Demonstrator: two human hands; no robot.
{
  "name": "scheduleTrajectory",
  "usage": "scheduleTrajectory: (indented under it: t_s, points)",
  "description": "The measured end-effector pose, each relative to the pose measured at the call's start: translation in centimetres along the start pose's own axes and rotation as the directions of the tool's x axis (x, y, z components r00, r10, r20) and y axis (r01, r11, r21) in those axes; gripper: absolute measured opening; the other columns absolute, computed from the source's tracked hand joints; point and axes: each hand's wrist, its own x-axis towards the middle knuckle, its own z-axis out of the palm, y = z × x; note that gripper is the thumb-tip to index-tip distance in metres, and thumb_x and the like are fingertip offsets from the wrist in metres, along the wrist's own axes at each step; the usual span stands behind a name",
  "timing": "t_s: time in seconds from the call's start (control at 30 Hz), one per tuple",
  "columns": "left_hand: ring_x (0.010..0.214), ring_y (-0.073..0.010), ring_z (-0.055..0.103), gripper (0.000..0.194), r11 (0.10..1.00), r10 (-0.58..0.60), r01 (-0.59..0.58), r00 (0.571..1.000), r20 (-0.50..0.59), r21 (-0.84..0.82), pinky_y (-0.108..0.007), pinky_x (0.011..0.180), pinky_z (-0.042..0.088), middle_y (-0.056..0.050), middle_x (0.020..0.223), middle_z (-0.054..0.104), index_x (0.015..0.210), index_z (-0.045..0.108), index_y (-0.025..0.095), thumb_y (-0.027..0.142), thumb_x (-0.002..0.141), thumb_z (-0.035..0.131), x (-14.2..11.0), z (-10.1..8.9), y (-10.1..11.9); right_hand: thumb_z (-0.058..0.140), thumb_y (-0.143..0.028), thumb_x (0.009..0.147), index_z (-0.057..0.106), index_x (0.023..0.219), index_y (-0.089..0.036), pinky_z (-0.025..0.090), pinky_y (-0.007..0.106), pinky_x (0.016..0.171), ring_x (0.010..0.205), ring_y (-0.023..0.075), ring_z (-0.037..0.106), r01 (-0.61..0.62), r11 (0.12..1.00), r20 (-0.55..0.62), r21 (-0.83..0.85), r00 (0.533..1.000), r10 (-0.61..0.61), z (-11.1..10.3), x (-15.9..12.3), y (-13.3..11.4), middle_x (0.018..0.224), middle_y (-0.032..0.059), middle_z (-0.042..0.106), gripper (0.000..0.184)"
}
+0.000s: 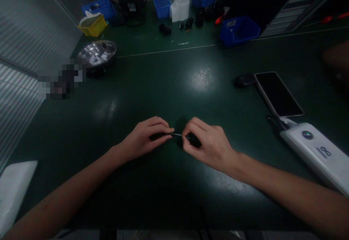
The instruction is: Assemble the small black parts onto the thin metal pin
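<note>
My left hand (152, 134) is in the middle of the green table (152, 87), its thumb and fingers pinched together at the end of a thin pale rod (177, 134). Facing it, my right hand (208, 140) pinches the other end of this rod, and a dark piece (194, 139) shows inside its curled fingers. The rod spans the short gap between my fingertips. Whether the rod and the dark piece are one object, and of what kind, is too dim and small to tell. Both hands hover close to the tabletop or rest on it.
On the right are a black mouse (244, 80), a phone (279, 94) and a white device marked 18 (319, 152). A metal bowl (110, 47) holds white bits at back left. Blue bins (227, 32) and a yellow bin (95, 29) line the back. Another person's blurred arm (336, 60) shows far right.
</note>
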Motion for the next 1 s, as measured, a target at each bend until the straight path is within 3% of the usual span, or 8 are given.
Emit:
scheduleTrajectory:
  t_s: [0.27, 0.67, 1.0]
  points:
    - [0.099, -0.0165, 0.065, 0.027, 0.997, 0.076, -0.077, 0.997, 0.023, 0.028, -0.029, 0.084, 0.055, -0.010, 0.109, 0.067, 0.123, 0.069, 0.018, 0.018, 0.096, 0.065, 0.10, 0.00, -0.12, 0.052, -0.026, 0.099, 0.062, 0.097, -0.019, 0.040, 0.025, 0.060, 0.076, 0.0114, 0.059, 0.049, 0.999, 0.011, 0.008, 0.999, -0.049, 0.16, -0.09, 0.13, 0.096, 0.0017, 0.062, 0.012]
    - [0.098, -0.0161, 0.063, 0.043, 0.999, 0.031, -0.031, 0.998, 0.053, 0.009, -0.029, 0.083, 0.055, -0.009, 0.112, 0.065, 0.141, 0.058, 0.022, 0.019, 0.098, 0.061, -0.15, -0.12, -0.06, 0.055, -0.025, 0.099, 0.063, 0.098, -0.020, 0.043, 0.024, 0.062, 0.075, 0.0105, 0.059, -0.012, 0.999, -0.063, 0.053, 0.998, 0.016, 0.05, -0.17, 0.11, 0.098, 0.0009, 0.062, 0.010]
    - [0.111, -0.0234, 0.054, 0.047, 0.947, 0.027, -0.056, 0.995, 0.094, 0.317, -0.042, 0.096, 0.051, -0.012, 0.121, 0.059, 0.146, 0.053, 0.021, 0.022, 0.099, 0.057, -0.02, 0.51, 0.20, 0.051, -0.028, 0.101, 0.064, 0.101, -0.020, 0.038, 0.026, 0.058, 0.073, 0.0118, 0.056, -0.049, 0.992, -0.005, -0.119, 0.999, 0.048, 0.29, -0.13, 0.47, 0.100, 0.0021, 0.061, 0.015]
